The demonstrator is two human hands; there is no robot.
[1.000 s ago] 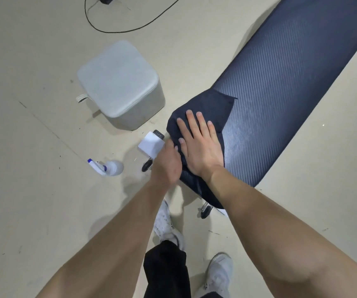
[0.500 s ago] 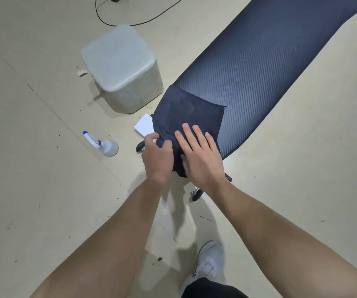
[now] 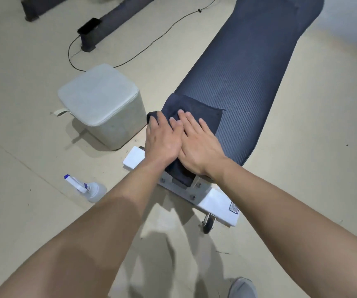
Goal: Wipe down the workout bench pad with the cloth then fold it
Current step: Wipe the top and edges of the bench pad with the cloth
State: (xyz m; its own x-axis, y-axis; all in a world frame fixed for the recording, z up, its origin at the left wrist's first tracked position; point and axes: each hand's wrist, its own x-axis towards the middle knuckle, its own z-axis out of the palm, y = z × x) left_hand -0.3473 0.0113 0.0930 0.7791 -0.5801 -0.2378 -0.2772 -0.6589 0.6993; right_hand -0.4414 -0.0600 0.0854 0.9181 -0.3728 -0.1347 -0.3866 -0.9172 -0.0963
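Two hands — left [image 3: 162,138], right [image 3: 201,145] — one cloth [image 3: 196,108], one bench pad [image 3: 244,67], one spray bottle [image 3: 87,188], one grey stool [image 3: 100,104], one cable [image 3: 143,48], one shoe [image 3: 243,287].

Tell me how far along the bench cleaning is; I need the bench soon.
Done: nothing shows how much of the long dark ribbed bench pad has been wiped. In hand: the left hand and right hand press flat on the dark blue cloth at the pad's near end, which looks partly folded. Left: any remaining folds. The white spray bottle lies on the floor.

Stool [image 3: 100,102] beside bench pad [image 3: 244,76]
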